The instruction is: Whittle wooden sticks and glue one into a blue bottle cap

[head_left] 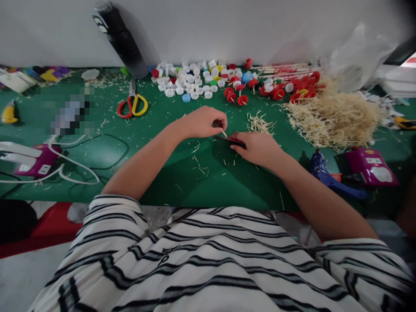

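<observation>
Metal scissors with red and yellow handles (132, 102) lie on a green worktop (156, 177); rightward, the left hand (203, 123) pinches a thin, pale stick (225, 134) beside the dark-bladed, red-handled tool (227, 139) gripped by the right hand (258, 148).

R hand (256, 146) covers part of the dark tool (224, 139), exact type unclear; L hand (205, 122) hides part of the pale stick (225, 134), tip too sm. to tell. Item under pixelated patch (70, 113), L side of bench (156, 177), unreadable. Yellow/blk. item (406, 123) cut off at R edge. Shirt lettering (169, 253) too sm. & creased to read; bottle (121, 41) logo ditto.
</observation>
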The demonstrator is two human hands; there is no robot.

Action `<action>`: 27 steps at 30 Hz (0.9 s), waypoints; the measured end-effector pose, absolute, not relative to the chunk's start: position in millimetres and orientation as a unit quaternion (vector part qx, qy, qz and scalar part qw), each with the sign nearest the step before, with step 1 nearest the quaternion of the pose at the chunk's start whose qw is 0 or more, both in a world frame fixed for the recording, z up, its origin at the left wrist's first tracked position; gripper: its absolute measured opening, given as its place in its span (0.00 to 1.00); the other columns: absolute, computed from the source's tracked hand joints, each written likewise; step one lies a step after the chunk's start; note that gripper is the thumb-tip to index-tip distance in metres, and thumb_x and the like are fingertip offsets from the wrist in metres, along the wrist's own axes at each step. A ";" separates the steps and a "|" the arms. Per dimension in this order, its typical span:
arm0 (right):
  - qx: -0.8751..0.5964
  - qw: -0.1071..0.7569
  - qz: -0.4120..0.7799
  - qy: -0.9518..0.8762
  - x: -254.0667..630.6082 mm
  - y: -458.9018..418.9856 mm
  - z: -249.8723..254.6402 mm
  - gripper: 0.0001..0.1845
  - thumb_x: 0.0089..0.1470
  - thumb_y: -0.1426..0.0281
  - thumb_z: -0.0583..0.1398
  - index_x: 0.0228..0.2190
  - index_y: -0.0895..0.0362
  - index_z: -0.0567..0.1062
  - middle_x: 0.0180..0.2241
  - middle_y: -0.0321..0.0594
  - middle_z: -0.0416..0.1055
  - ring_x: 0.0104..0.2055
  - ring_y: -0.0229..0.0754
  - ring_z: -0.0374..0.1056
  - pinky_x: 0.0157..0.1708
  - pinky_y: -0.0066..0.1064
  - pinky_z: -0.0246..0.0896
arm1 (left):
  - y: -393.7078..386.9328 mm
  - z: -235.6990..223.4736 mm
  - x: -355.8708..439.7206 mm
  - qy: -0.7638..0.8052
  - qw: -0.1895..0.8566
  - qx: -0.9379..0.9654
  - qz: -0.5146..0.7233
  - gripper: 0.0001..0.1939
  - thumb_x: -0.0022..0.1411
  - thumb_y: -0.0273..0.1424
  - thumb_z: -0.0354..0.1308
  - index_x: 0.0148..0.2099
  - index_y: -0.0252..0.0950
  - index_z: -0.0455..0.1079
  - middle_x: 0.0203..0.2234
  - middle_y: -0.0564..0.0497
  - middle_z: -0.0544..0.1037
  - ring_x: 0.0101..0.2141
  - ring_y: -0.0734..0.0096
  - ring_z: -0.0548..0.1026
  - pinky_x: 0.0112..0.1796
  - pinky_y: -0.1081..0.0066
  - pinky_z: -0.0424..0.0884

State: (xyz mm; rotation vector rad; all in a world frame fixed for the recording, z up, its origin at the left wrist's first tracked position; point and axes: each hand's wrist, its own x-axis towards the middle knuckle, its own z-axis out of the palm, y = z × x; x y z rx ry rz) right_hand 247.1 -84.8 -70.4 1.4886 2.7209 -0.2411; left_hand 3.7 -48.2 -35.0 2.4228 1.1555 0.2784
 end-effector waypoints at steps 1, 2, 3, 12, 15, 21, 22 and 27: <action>0.476 0.015 -0.074 0.876 247.0 -84.9 -70.6 0.25 0.72 0.58 0.55 0.63 0.49 0.78 0.55 0.46 0.85 0.51 0.55 0.79 0.35 0.38 0.58 | -48.9 -34.2 3.9 0.419 0.217 0.875 0.110 0.12 0.64 0.32 0.58 0.45 0.36 0.82 0.40 0.42 0.86 0.38 0.65 0.80 0.41 0.65 0.73; 0.471 0.014 -0.070 0.879 247.0 -85.1 -70.8 0.25 0.72 0.58 0.55 0.63 0.49 0.78 0.55 0.46 0.84 0.51 0.55 0.79 0.36 0.38 0.59 | -49.4 -33.6 3.7 0.421 0.212 0.874 0.118 0.12 0.64 0.31 0.58 0.44 0.36 0.81 0.39 0.42 0.86 0.38 0.65 0.80 0.40 0.65 0.73; 0.467 0.012 -0.067 0.882 247.1 -85.2 -71.0 0.25 0.72 0.58 0.55 0.63 0.49 0.79 0.56 0.46 0.84 0.52 0.55 0.79 0.36 0.39 0.59 | -49.6 -33.3 3.2 0.423 0.206 0.874 0.125 0.12 0.63 0.31 0.58 0.44 0.36 0.81 0.39 0.42 0.86 0.37 0.65 0.80 0.39 0.65 0.72; 0.464 0.003 -0.068 0.883 250.1 -85.3 -73.1 0.25 0.72 0.58 0.55 0.62 0.49 0.79 0.58 0.44 0.84 0.53 0.56 0.79 0.37 0.40 0.59 | -48.8 -29.8 -2.1 0.453 0.194 0.864 0.103 0.12 0.58 0.28 0.59 0.42 0.36 0.81 0.36 0.41 0.84 0.35 0.63 0.78 0.38 0.61 0.71; 0.461 -0.015 -0.063 0.885 250.0 -85.6 -73.2 0.24 0.72 0.57 0.55 0.62 0.48 0.79 0.58 0.44 0.84 0.53 0.54 0.78 0.36 0.39 0.58 | -49.9 -26.3 -3.2 0.458 0.197 0.860 0.110 0.12 0.57 0.28 0.60 0.42 0.35 0.83 0.35 0.41 0.84 0.36 0.62 0.79 0.39 0.61 0.72; 0.482 -0.012 -0.022 0.876 246.5 -87.0 -71.8 0.24 0.75 0.55 0.50 0.55 0.53 0.78 0.49 0.47 0.85 0.44 0.52 0.78 0.30 0.38 0.45 | -48.3 -27.2 -2.8 0.451 0.232 0.855 0.111 0.13 0.60 0.31 0.61 0.43 0.36 0.85 0.36 0.42 0.86 0.37 0.63 0.80 0.40 0.61 0.73; 0.487 -0.004 -0.012 0.873 246.2 -87.0 -71.5 0.24 0.75 0.55 0.50 0.55 0.54 0.78 0.49 0.48 0.85 0.43 0.52 0.77 0.30 0.39 0.43 | -47.4 -28.3 -2.5 0.451 0.237 0.853 0.116 0.12 0.61 0.31 0.61 0.43 0.36 0.85 0.36 0.42 0.86 0.36 0.63 0.80 0.39 0.62 0.73; 0.494 0.024 0.019 0.869 244.6 -86.2 -70.3 0.24 0.76 0.55 0.49 0.55 0.55 0.77 0.51 0.50 0.83 0.43 0.52 0.76 0.30 0.37 0.43 | -42.0 -33.2 -4.8 0.465 0.247 0.840 0.130 0.11 0.62 0.32 0.63 0.42 0.35 0.85 0.32 0.43 0.84 0.33 0.67 0.78 0.37 0.64 0.71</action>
